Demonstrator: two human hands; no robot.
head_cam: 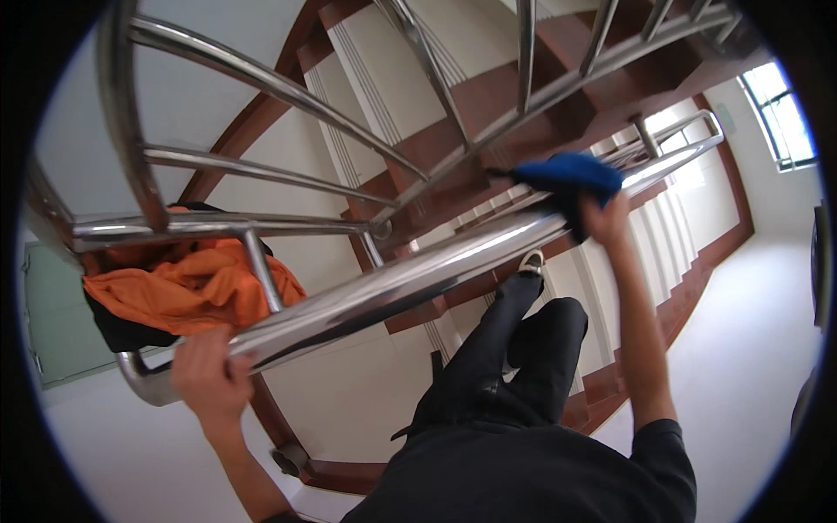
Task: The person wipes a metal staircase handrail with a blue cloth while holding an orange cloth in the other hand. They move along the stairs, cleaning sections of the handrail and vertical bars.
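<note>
A thick polished metal handrail (pixel 392 287) runs across in front of me, rising to the right in the picture. My left hand (pixel 212 379) is closed around its near left end. Bunched in my right hand (pixel 608 219) is a blue and black cloth (pixel 569 175), blurred and lying against the rail farther along. Its dark lower part hangs over the rail's side. Beside my left hand, an orange and black garment or cloth (pixel 196 287) is draped among the rail's lower bars, its exact kind unclear.
Metal balusters (pixel 274 85) fan out above the handrail. Tiled steps (pixel 373 78) with red-brown edging climb behind them, and another flight (pixel 660 242) descends past my legs. A barred window (pixel 778 118) is at the right, and a pale green panel (pixel 65 314) at the left.
</note>
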